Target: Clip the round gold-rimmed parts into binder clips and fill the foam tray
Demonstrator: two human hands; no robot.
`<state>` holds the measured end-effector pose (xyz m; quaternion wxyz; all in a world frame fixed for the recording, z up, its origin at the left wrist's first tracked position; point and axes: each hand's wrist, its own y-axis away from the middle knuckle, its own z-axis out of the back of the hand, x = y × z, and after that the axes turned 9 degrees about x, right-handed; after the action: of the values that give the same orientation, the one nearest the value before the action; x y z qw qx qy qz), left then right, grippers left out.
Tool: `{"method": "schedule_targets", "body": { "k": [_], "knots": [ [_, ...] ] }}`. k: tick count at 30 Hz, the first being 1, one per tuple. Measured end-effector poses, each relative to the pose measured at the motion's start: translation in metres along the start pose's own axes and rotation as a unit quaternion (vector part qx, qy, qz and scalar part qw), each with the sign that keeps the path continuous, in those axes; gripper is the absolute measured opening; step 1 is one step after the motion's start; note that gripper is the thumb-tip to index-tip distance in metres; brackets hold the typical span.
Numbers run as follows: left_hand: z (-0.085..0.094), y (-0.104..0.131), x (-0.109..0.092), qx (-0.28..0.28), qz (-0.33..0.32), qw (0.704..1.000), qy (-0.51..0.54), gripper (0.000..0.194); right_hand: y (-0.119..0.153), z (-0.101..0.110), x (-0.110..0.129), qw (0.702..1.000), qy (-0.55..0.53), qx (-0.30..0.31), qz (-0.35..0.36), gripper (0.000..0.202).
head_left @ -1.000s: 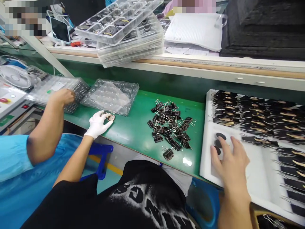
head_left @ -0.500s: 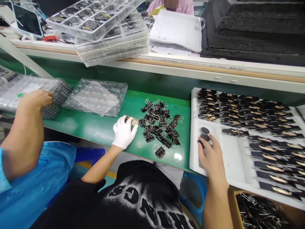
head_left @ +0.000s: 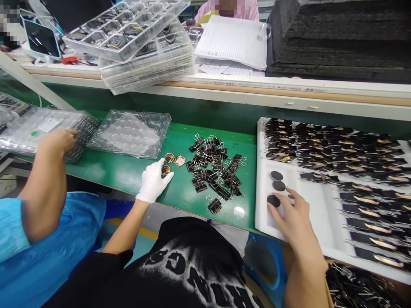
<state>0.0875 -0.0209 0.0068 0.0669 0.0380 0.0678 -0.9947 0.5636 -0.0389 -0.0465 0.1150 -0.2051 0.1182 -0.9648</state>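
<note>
My left hand point(head_left: 153, 182), in a white glove, is at the green table point(head_left: 122, 169), its fingertips at a small round part point(head_left: 165, 170). Two more round parts lie just beyond it, one dark and orange point(head_left: 169, 158), one pale point(head_left: 180, 161). My bare right hand point(head_left: 293, 214) is over the white tray point(head_left: 261, 214), fingers apart, thumb and a fingertip at the edge of a black disc point(head_left: 273, 201). Two other black discs point(head_left: 276, 176) lie above that one. Between my hands sits a pile of black binder clips point(head_left: 215, 167).
Rows of clipped parts point(head_left: 346, 149) fill much of the white tray. Clear trays point(head_left: 131, 132) lie at the left, where another person's arm point(head_left: 48, 175) reaches in. A shelf edge point(head_left: 224, 89) crosses behind. A box of clips point(head_left: 356, 286) is at lower right.
My left hand has drawn back left, uncovering the round parts. The black disc by my right hand now lies flat, and the fingers have spread. The other person's arm has shifted slightly right.
</note>
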Motion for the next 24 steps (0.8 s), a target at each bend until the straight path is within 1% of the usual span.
{"method": "schedule_targets", "body": {
  "k": [3,5,7,8,10,11,13,14,15,16,18,20,22,24],
  "knots": [
    [0.002,-0.002,0.012,0.029,-0.033,0.999,0.017,0.072,0.002,0.014,0.006,0.999,-0.026,-0.005,-0.037,0.054],
    [0.000,-0.004,0.019,0.031,-0.062,0.997,0.037,0.074,0.003,0.021,0.016,0.994,-0.066,-0.031,-0.079,0.050],
    [-0.002,-0.004,0.023,0.010,-0.099,0.994,0.056,0.077,0.003,0.024,0.030,0.984,-0.127,-0.069,-0.104,0.045],
    [-0.003,-0.004,0.023,-0.010,-0.119,0.991,0.065,0.078,0.003,0.024,0.038,0.975,-0.175,-0.087,-0.105,0.043],
    [0.000,-0.003,0.015,-0.062,-0.163,0.981,0.082,0.081,-0.001,0.023,0.058,0.942,-0.309,-0.098,-0.088,0.040],
    [0.003,-0.002,0.006,-0.089,-0.187,0.974,0.090,0.082,-0.003,0.021,0.069,0.916,-0.385,-0.087,-0.075,0.039],
    [0.013,0.001,-0.019,-0.125,-0.243,0.956,0.103,0.086,-0.010,0.019,0.090,0.856,-0.514,-0.036,-0.048,0.037],
    [0.019,0.002,-0.035,-0.133,-0.272,0.947,0.108,0.089,-0.014,0.019,0.100,0.832,-0.554,-0.014,-0.038,0.035],
    [0.025,0.004,-0.052,-0.130,-0.305,0.937,0.114,0.091,-0.018,0.018,0.109,0.814,-0.581,0.001,-0.030,0.034],
    [0.031,0.005,-0.070,-0.122,-0.337,0.926,0.121,0.092,-0.021,0.018,0.116,0.802,-0.597,0.010,-0.027,0.034],
    [0.040,0.005,-0.102,-0.116,-0.396,0.902,0.130,0.093,-0.026,0.019,0.126,0.792,-0.610,0.011,-0.030,0.040],
    [0.045,0.004,-0.129,-0.115,-0.447,0.878,0.131,0.091,-0.027,0.020,0.130,0.797,-0.603,-0.003,-0.032,0.043],
    [0.048,0.001,-0.147,-0.108,-0.487,0.857,0.125,0.087,-0.025,0.023,0.131,0.816,-0.577,-0.021,-0.020,0.040],
    [0.051,-0.002,-0.160,-0.098,-0.510,0.846,0.119,0.080,-0.022,0.026,0.130,0.843,-0.536,-0.044,-0.004,0.034]
  ]
}}
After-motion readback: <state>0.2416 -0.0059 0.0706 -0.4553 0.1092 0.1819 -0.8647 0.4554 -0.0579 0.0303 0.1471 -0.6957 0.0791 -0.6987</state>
